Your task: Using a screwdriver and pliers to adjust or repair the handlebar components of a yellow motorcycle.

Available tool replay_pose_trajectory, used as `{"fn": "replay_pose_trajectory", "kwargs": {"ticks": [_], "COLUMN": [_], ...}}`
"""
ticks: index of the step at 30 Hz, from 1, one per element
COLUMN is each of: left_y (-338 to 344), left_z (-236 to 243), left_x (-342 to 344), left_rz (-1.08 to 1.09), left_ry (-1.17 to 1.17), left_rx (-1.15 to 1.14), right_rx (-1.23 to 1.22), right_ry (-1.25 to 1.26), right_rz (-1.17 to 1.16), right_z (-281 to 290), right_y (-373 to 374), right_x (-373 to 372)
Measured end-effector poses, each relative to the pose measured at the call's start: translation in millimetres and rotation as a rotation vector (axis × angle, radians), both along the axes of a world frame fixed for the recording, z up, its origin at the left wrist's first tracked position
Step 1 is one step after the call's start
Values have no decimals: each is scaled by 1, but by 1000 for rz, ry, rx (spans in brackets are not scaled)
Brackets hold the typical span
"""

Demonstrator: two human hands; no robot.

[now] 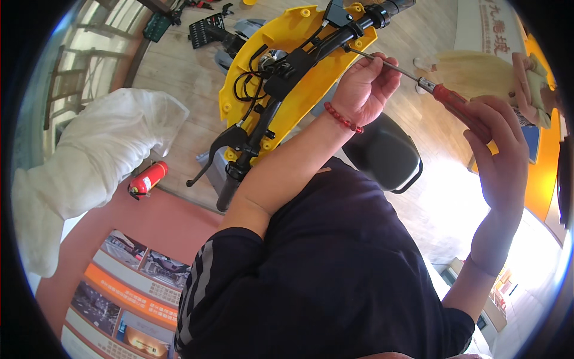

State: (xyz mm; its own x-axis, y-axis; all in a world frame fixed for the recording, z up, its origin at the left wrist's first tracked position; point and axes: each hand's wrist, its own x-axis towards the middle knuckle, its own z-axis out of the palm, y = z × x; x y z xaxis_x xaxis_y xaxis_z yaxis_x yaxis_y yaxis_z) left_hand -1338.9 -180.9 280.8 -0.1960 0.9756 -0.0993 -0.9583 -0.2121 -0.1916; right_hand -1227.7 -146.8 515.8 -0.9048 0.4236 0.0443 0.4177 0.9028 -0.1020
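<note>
A screwdriver (443, 94) with a red handle and a long metal shaft reaches from right to left toward the handlebar. My right hand (499, 140) grips the end of its handle. Near the tip, the fingers of my left hand (366, 90) pinch the shaft; a red bead bracelet circles that wrist. The tip meets the right part of a yellow scooter front panel (287, 128), just below the black handlebar (320, 51). Black cables (248, 87) loop around the middle of the bar. A brake lever (209, 157) sticks out at the left grip.
Behind my left forearm stands the scooter's black seat (382, 149). A tool case (206, 30) lies open on the floor at the far side. To the left are a red fire extinguisher (147, 178) and a white-draped object (89, 149). Another person (532, 90) is at the far right.
</note>
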Motion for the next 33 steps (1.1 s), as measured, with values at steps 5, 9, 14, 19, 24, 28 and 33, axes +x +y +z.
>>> {"fn": "replay_pose_trajectory", "kwargs": {"ticks": [5, 9, 14, 19, 24, 28, 33], "left_y": [6, 3, 5, 2, 0, 2, 4], "left_z": [-2, 8, 0, -6, 10, 6, 12], "left_x": [1, 5, 5, 7, 7, 7, 6], "left_rz": [-46, -85, -37, -56, -66, -40, -51], "left_ry": [-65, -70, 0, -30, 2, 27, -25], "left_rx": [86, 14, 42, 131, 24, 14, 79], "right_rx": [84, -186, -61, -150, -537, 74, -14], "right_ry": [-20, -104, -103, -129, -94, 101, -221], "right_rz": [-137, -328, -14, -361, -610, -45, -285], "right_z": [-7, -2, -6, -10, -6, -13, 4], "right_y": [-2, -8, -7, -13, -3, -10, -5], "right_x": [5, 4, 10, 7, 12, 7, 14]}}
